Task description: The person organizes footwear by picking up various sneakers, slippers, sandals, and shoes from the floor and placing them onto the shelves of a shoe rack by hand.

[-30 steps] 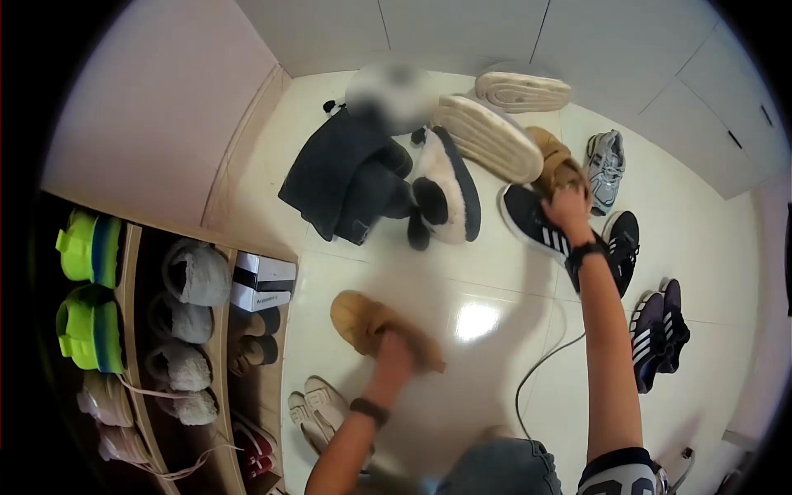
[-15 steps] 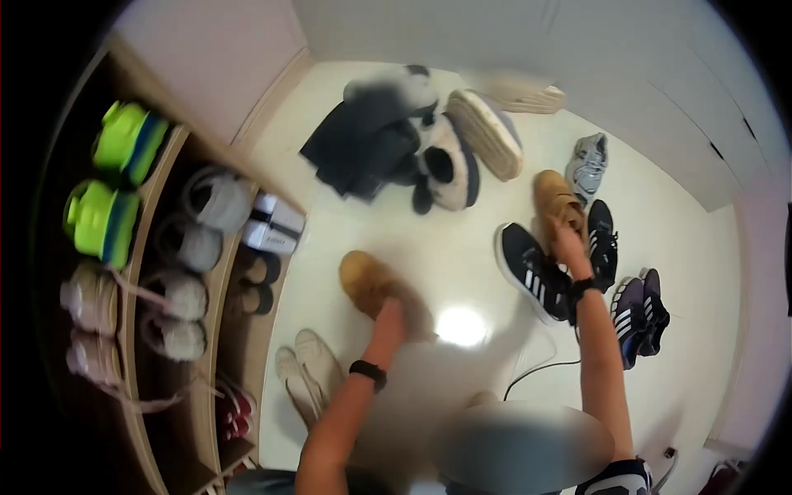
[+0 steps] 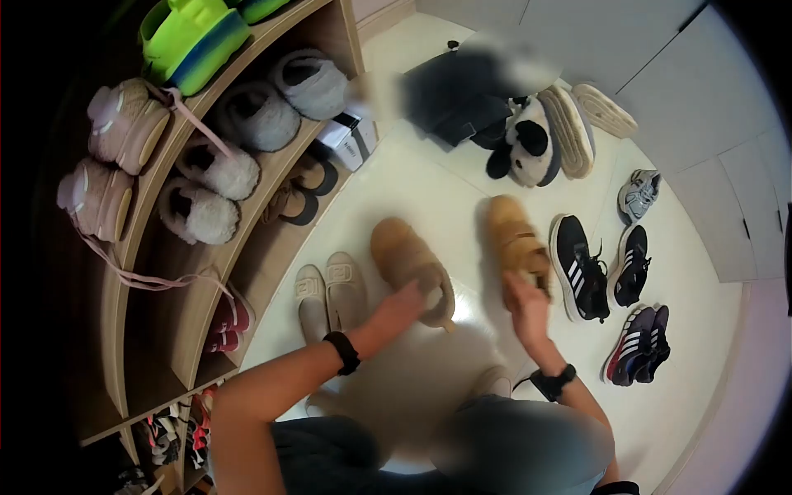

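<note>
My left hand (image 3: 401, 307) is closed on the heel opening of a tan shoe (image 3: 402, 247) near the middle of the floor, just right of a pair of beige flats (image 3: 342, 285). The matching tan strapped shoe (image 3: 513, 231) is gripped at its heel by my right hand (image 3: 528, 309), with its toe pointing away from me. Both tan shoes are slightly blurred, and a gap of floor lies between them. To the right of that second shoe is a black sneaker with white stripes (image 3: 577, 268).
A wooden shoe rack (image 3: 247, 272) stands at the left, holding green shoes (image 3: 194, 45), fluffy slippers (image 3: 312, 82) and pink sneakers (image 3: 124, 124). Panda slippers (image 3: 530, 148) and dark boots (image 3: 454, 95) lie at the back. More sneakers (image 3: 631, 342) are at the right.
The right tan shoe has moved left, away from the black sneakers, with my right hand on it. The camera view has turned, showing more of the rack.
</note>
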{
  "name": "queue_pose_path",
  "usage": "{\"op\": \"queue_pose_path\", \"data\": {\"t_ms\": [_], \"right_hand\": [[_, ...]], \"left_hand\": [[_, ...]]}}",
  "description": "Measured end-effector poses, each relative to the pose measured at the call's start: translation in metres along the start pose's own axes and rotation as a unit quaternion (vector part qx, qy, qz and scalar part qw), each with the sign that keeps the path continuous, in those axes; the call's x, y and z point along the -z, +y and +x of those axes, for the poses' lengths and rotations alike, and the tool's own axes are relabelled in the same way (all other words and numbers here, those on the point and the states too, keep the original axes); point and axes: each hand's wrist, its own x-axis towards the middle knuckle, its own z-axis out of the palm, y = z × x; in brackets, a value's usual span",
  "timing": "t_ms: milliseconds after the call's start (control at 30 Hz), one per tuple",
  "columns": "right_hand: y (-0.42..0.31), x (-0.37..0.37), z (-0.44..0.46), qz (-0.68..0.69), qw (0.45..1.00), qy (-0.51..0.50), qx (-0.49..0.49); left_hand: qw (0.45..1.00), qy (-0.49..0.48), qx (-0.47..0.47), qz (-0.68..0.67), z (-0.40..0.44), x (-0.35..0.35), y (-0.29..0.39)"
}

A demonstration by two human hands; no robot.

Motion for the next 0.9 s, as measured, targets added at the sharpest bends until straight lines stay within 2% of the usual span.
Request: {"op": "queue_pose_path", "data": {"t_ms": [33,100,133,167,200,233,367,433,467,533,567,600,633,667,700,767,833,900], "right_hand": [[-0.005,-0.019,-0.005,0.03,0.997,-0.077,-0.006],[-0.023,-0.045,-0.011,0.08,0.978,-0.122,0.149],[-0.03,-0.043,-0.007,0.08,0.978,-0.122,0.151],[-0.039,-0.037,-0.004,0.109,0.966,-0.193,0.133],[-0.044,-0.033,0.0,0.138,0.948,-0.264,0.115],[-0.044,-0.032,0.001,0.138,0.946,-0.268,0.116],[-0.037,-0.015,0.011,0.062,0.919,-0.365,0.137],[-0.037,-0.006,0.018,-0.006,0.889,-0.44,0.129],[-0.031,-0.011,0.02,-0.048,0.871,-0.467,0.148],[-0.031,-0.023,0.028,-0.054,0.863,-0.479,0.148],[-0.034,-0.028,0.031,-0.057,0.855,-0.492,0.152],[-0.046,-0.032,0.033,-0.062,0.852,-0.496,0.159],[-0.061,-0.037,0.034,-0.049,0.891,-0.432,0.132],[-0.073,-0.043,0.034,-0.033,0.924,-0.365,0.107],[-0.076,-0.051,0.033,-0.034,0.922,-0.367,0.119],[-0.075,-0.075,0.024,0.052,0.948,-0.313,0.019],[-0.077,-0.081,0.028,0.058,0.945,-0.319,0.031],[-0.09,-0.075,0.038,-0.044,0.909,-0.401,-0.102]], "left_hand": [[1.0,-0.014,0.022,0.014,-0.002,0.004,0.001],[0.999,-0.048,0.003,-0.017,-0.007,0.029,-0.003],[0.996,-0.079,-0.014,-0.046,-0.008,0.046,-0.007],[0.996,-0.079,-0.011,-0.048,-0.01,0.059,-0.007],[0.989,-0.13,-0.01,-0.072,-0.012,0.071,-0.007],[0.979,-0.181,-0.01,-0.096,-0.015,0.078,-0.007],[0.979,-0.186,0.032,-0.079,-0.022,0.073,-0.013],[0.942,-0.115,0.083,-0.303,-0.022,0.046,-0.007],[0.942,-0.112,0.082,-0.306,-0.02,0.039,-0.002],[0.973,-0.198,0.051,-0.109,-0.007,0.039,0.008],[0.973,-0.194,0.054,-0.111,-0.003,0.041,0.011],[0.959,-0.245,0.079,-0.116,0.0,0.05,0.011],[0.942,-0.295,0.107,-0.12,0.0,0.055,0.008],[0.952,-0.266,0.094,-0.117,-0.005,0.021,0.016],[0.951,-0.265,0.107,-0.116,-0.01,-0.002,0.024],[0.978,-0.183,0.059,-0.086,-0.018,-0.028,0.032],[0.978,-0.181,0.056,-0.083,-0.021,-0.002,0.019],[0.977,-0.184,0.044,-0.099,-0.025,0.006,0.016]]}}
